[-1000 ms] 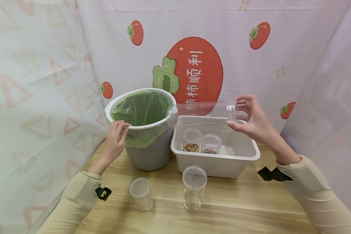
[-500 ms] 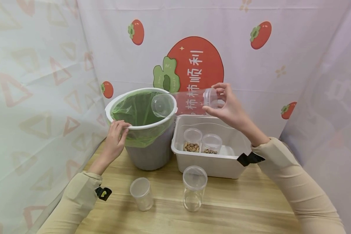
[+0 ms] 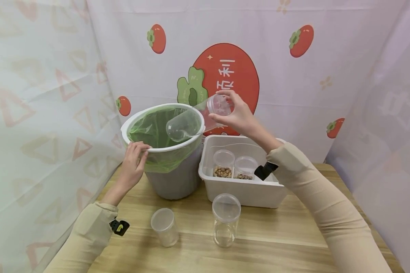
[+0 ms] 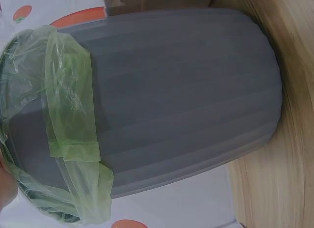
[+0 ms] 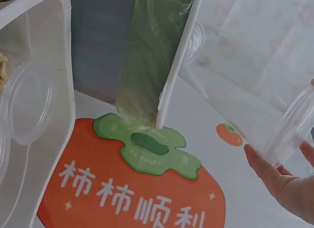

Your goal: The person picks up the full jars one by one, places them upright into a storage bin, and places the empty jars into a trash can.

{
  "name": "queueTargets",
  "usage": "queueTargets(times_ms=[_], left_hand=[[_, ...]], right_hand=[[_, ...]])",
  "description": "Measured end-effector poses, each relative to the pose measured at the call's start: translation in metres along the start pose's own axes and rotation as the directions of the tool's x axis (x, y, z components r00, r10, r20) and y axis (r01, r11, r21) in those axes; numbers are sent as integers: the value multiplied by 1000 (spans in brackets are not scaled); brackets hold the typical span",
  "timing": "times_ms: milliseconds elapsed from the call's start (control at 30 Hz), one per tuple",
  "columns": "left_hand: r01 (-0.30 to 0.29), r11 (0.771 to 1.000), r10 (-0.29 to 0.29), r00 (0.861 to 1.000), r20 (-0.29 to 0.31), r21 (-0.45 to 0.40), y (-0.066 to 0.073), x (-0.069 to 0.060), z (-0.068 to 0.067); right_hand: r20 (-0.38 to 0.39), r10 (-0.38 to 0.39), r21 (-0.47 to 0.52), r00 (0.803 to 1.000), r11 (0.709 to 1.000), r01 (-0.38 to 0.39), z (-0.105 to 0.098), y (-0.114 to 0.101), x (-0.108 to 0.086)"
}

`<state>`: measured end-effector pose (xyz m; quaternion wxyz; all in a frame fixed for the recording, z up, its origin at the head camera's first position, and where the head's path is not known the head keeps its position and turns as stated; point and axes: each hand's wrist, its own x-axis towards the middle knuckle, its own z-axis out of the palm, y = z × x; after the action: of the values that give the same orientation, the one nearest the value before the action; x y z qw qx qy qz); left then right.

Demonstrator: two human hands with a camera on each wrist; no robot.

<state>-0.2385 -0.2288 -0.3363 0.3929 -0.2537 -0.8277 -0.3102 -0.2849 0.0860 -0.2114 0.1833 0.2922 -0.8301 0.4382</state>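
A tall clear jar (image 3: 188, 122) is tilted over the right part of the bin's opening, its bottom end down to the left. My right hand (image 3: 237, 115) grips its lidded upper end; in the right wrist view my fingers (image 5: 267, 171) touch the lid's edge. Green bag film lines the grey bin (image 3: 172, 185) and folds over its white rim. My left hand (image 3: 134, 161) rests on the front left of that rim with its fingers laid over the edge. Only a bit of that hand (image 4: 6, 186) shows in the left wrist view.
Right of the bin, a white tub (image 3: 246, 193) holds two lidded jars with nuts (image 3: 223, 171). In front stand a short clear jar (image 3: 165, 229) and a taller lidded jar (image 3: 226, 220) on the wooden table. Printed cloth hangs behind and at both sides.
My right hand has carried the clear jar leftward and up from above the tub to the bin, and the jar has gone from nearly level to tilted. My left hand has stayed on the rim.
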Motion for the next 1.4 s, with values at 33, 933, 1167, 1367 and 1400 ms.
queueTargets(times_ms=[33,933,1167,1367,1400], left_hand=[[1,1000,-1,1000,-2,0,0,0,0],[0,1000,0,1000,11,-8,0,-1,0],[8,1000,-8,1000,8,-7,0,-1,0],[6,1000,-6,1000,0,-1,-1,-2,0],[4,1000,-4,1000,0,-2,-1,-2,0]], right_hand=[[0,-10,0,1000,1000,10,3,0,2],[132,42,-73,990,997,-32,71,3,30],[180,76,-89,981,994,-60,79,3,29],[226,87,-103,970,993,-65,82,3,27],[231,87,-98,969,993,-66,81,3,26]])
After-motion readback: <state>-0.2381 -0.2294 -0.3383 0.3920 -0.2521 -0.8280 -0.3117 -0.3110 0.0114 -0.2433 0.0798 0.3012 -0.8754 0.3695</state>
